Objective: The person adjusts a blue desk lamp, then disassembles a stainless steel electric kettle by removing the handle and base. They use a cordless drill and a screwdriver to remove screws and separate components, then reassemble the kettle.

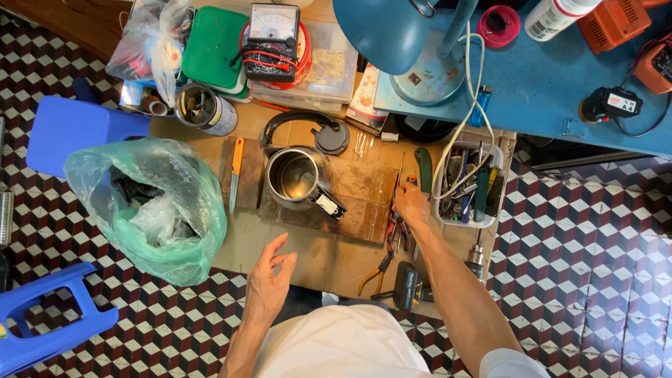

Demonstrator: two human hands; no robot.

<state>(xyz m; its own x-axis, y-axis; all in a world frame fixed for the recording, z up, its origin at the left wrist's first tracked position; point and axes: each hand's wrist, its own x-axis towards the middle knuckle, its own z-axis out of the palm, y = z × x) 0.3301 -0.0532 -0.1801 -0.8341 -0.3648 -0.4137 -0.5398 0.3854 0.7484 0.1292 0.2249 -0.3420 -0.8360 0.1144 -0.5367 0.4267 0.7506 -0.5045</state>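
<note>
Two hands work over a low brown tabletop (315, 255) set on a checkered floor. The right hand (411, 204) reaches forward to the tools at the tabletop's right side, fingers curled down onto a thin screwdriver (400, 173) beside a green-handled tool (423, 168); whether it truly grips the screwdriver I cannot tell. Red-handled pliers (396, 234) lie just under the wrist, yellow-handled pliers (376, 273) nearer the body. The left hand (269, 280) hovers open and holds nothing, fingers spread, near the tabletop's front edge. A steel kettle (297, 177) stands open on a wooden board (364, 203) at the centre, its black lid (331, 137) lying just behind it. An orange-handled knife (235, 175) lies left of the kettle. A green plastic bag (150, 210) sits at the tabletop's left end. A white tray (498, 157) of tools is right of the right hand.
</note>
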